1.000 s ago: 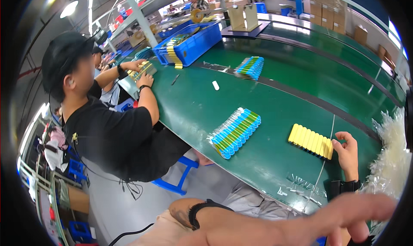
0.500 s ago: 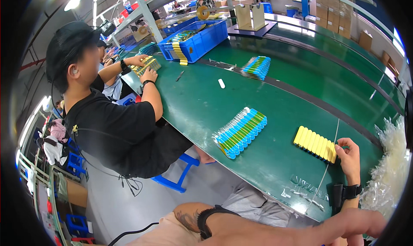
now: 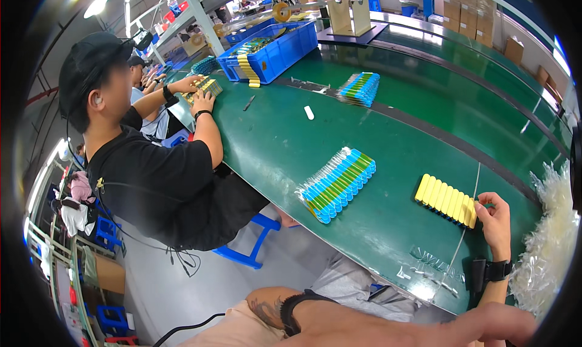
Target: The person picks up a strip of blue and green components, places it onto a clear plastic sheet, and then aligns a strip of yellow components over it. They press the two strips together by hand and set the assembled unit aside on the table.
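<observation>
A row of yellow cylindrical battery cells [image 3: 445,198] lies on the green table, with a black strip along its lower side. My right hand [image 3: 494,216], wearing a black watch, has thumb and finger closed on the row's right end. My left arm crosses the lower edge toward the right. The left hand [image 3: 497,323] is blurred and partly cut off, near a heap of clear plastic film [image 3: 548,238]; its grip is hidden. Left of the cells stands a stack of blue pieces [image 3: 339,186] with a green band and clear film ends.
Another blue-and-green stack [image 3: 361,89] lies farther back. A blue crate [image 3: 270,53] holds battery parts. To the left a co-worker [image 3: 151,183] handles a yellow block [image 3: 208,87]. Clear plastic scraps [image 3: 433,268] lie near the front edge. A small white piece [image 3: 309,113] sits mid-table.
The view has shifted slightly. My left hand has moved a little to the left and down at the lower right. My right hand stays at the end of the yellow cells.
</observation>
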The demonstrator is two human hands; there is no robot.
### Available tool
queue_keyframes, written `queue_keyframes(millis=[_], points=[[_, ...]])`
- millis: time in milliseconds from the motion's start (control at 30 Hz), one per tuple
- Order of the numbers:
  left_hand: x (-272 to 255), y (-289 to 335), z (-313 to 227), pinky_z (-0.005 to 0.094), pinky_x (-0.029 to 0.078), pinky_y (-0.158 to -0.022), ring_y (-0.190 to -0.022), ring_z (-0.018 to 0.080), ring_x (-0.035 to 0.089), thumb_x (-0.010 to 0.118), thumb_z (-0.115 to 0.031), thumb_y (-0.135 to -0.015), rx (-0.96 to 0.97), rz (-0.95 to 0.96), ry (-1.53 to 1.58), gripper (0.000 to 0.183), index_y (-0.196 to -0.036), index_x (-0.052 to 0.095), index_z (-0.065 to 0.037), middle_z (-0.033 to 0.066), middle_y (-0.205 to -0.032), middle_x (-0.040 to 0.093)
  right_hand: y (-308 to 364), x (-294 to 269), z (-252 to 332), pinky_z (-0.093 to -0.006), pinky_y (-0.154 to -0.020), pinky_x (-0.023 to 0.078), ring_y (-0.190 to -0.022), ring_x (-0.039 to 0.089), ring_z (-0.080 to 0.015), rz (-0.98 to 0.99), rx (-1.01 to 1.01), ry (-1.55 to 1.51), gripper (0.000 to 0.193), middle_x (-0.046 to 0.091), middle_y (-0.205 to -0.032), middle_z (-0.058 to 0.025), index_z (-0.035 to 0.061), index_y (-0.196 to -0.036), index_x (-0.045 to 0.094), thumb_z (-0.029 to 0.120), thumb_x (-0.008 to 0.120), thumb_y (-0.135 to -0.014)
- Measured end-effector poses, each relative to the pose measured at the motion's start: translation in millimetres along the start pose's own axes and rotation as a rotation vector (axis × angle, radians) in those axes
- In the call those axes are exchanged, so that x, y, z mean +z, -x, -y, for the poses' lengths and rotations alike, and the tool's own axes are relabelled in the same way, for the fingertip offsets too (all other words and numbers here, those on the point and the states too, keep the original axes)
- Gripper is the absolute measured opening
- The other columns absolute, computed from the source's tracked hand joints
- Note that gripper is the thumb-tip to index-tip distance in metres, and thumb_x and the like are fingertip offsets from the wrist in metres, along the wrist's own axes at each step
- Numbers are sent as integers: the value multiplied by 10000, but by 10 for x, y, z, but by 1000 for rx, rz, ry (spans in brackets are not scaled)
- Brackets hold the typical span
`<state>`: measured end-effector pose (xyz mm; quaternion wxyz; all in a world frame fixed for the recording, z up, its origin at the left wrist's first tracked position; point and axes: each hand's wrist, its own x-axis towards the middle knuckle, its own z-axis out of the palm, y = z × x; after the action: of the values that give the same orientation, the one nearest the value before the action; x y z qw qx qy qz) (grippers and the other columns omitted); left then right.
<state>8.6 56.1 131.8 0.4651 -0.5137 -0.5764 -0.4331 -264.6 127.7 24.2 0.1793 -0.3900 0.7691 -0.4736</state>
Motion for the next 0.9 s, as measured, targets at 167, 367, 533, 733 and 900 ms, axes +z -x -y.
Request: queue_keyframes(millis=[167,367,533,733,900], points=[[2,-96,-76,400,438,-952,-1077,285,563,504,-399,-916,-52,-122,62,455,-1116,651,-18,204,-1178,581,-35,51,-65,-197,-488,362,-647,481,-12,13,-46,-10,142,580,-921,30,12,-1029,643,61,641,-896],[200,-20,-65,402,436,-943,-1073,291,560,518,-450,-912,-113,-277,125,493,-1116,657,-23,215,-1184,576,-10,85,77,-210,-614,409,-678,491,-36,33,66,-50,170,608,-937,-4,-28,-1039,639,33,644,-880],[145,-37,-153,404,435,-936,-1070,295,557,530,-493,-909,-136,-399,191,526,-1116,662,-28,224,-1190,572,17,79,125,-214,-589,392,-676,482,-38,-5,85,-40,172,601,-948,0,-27,-1046,633,34,638,-886],[257,-37,-362,406,433,-927,-1067,301,554,544,-544,-905,-175,-547,247,566,-1116,667,-33,235,-1196,566,-17,89,-49,-185,-451,320,-635,486,-2,3,-20,16,130,587,-886,52,39,-1042,634,115,633,-936],[232,-92,-347,408,432,-920,-1064,306,551,555,-586,-902,-217,-675,299,600,-1116,672,-37,244,-1202,562,-35,114,-62,-184,-458,335,-640,491,-6,22,-8,-10,138,597,-903,46,37,-1046,633,123,631,-938]])
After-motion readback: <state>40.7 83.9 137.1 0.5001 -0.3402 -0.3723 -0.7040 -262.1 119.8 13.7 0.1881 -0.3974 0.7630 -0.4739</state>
